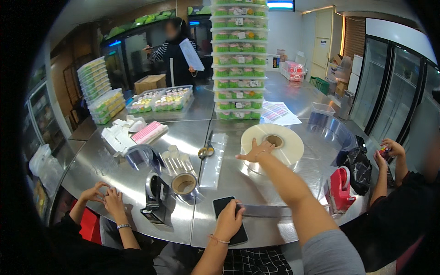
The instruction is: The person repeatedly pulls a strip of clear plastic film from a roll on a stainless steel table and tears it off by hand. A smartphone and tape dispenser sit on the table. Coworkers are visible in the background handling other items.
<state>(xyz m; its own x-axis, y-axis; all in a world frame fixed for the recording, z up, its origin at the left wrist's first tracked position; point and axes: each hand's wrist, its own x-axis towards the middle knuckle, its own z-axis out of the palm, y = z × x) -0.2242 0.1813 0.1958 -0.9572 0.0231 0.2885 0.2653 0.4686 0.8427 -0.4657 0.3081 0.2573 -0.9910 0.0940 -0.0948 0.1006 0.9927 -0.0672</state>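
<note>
My right hand (257,151) reaches forward with fingers spread on a large roll of clear plastic film (290,142). Its fingertips are by the cardboard core (274,141). Nearer to me, my left hand (228,220) rests over a dark smartphone (239,237) at the table's front edge. Its fingers are curled, and whether anything is inside them is hidden. A strip of flat film (245,210) stands on edge right of the phone. Scissors (206,151) lie on clear plastic sleeves (210,173) to the left of the roll.
Black (156,199) and red (340,190) tape dispensers flank me. A smaller film roll (184,184) stands near the black one. Behind rises a tall stack of clear cupcake boxes (239,72). People's hands show at left (106,199) and right (388,151); another person (178,55) stands across the steel table (175,129).
</note>
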